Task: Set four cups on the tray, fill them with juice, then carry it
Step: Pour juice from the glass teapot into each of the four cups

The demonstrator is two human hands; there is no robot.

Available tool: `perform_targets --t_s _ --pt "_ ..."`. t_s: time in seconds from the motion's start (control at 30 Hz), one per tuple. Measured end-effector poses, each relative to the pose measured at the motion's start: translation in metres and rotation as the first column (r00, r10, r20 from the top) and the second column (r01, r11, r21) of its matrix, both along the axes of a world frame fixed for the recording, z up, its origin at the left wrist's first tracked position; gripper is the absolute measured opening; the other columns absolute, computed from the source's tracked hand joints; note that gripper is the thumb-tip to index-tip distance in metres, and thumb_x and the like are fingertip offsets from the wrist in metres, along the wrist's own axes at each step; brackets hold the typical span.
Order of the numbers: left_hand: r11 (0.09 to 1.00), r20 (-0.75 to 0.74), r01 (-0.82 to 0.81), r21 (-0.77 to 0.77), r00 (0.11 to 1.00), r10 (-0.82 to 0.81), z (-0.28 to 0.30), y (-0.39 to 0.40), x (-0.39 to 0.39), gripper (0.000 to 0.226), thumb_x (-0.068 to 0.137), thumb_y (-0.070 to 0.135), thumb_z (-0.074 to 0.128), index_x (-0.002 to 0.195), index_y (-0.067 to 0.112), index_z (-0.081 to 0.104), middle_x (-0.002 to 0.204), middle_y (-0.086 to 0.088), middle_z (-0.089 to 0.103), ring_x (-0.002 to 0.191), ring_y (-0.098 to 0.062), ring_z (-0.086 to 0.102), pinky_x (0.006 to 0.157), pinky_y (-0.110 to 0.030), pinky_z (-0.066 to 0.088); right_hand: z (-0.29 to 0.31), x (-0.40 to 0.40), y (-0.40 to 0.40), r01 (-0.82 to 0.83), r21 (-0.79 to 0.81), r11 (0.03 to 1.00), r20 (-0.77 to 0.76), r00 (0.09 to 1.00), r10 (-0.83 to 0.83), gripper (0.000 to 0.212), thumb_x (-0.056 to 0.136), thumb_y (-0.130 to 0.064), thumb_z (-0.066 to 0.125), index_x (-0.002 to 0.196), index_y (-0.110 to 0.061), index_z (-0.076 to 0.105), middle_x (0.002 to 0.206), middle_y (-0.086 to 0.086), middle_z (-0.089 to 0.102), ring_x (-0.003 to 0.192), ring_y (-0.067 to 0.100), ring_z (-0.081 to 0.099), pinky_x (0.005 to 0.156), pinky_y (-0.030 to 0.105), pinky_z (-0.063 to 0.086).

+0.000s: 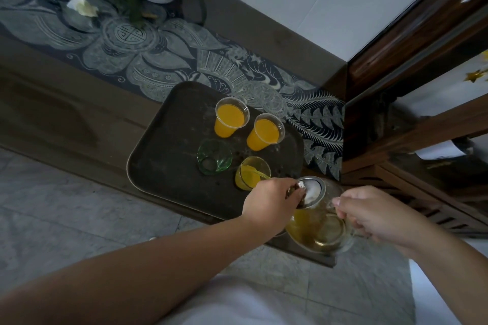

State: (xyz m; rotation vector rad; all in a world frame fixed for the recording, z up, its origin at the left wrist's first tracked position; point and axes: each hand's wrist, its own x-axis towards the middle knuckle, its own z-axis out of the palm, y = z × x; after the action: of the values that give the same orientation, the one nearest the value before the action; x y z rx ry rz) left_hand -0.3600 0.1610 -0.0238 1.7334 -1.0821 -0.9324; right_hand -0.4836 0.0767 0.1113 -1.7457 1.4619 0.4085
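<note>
Two hands are working one glass jug at the near right corner of the tray. The right hand is clenching the jug's handle; the left hand, fingers closed, is pressing on the lid. The spout is pointing away toward the third cup, just beyond the left hand, juice streaming in, part full. One empty green cup is standing beside it, toward the tray's middle. Farther back, two full cups are waiting near the far edge. Count: four cups, one unfilled.

dim, soft focus, wide-angle edge warping
</note>
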Motion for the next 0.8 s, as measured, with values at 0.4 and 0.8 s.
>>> perform_targets --t_s 0.4,0.8 --pt "1.000 -0.011 0.013 -0.017 1.000 -0.013 -0.001 -0.002 0.000 0.024 0.098 0.037 0.053 0.089 0.021 0.069 0.060 0.008 0.053 0.060 -0.016 0.055 0.055 -0.038 0.048 -0.005 -0.004 -0.008 0.010 0.010 1.000 0.003 1.000 -0.010 0.032 0.095 -0.022 0.053 0.066 -0.008 0.058 0.042 -0.004 0.038 0.037 0.010 0.029 0.044 0.024 0.021" --pt "1.000 0.007 0.030 -0.004 1.000 -0.030 -0.004 0.002 -0.003 0.022 0.098 0.036 0.055 0.093 0.021 0.070 0.060 0.010 0.053 0.058 -0.011 0.052 0.050 -0.029 0.041 -0.013 -0.013 -0.002 0.038 0.022 0.999 0.035 0.999 -0.039 0.033 0.095 -0.021 0.052 0.065 -0.009 0.058 0.042 -0.004 0.037 0.038 0.010 0.029 0.043 0.023 0.021"
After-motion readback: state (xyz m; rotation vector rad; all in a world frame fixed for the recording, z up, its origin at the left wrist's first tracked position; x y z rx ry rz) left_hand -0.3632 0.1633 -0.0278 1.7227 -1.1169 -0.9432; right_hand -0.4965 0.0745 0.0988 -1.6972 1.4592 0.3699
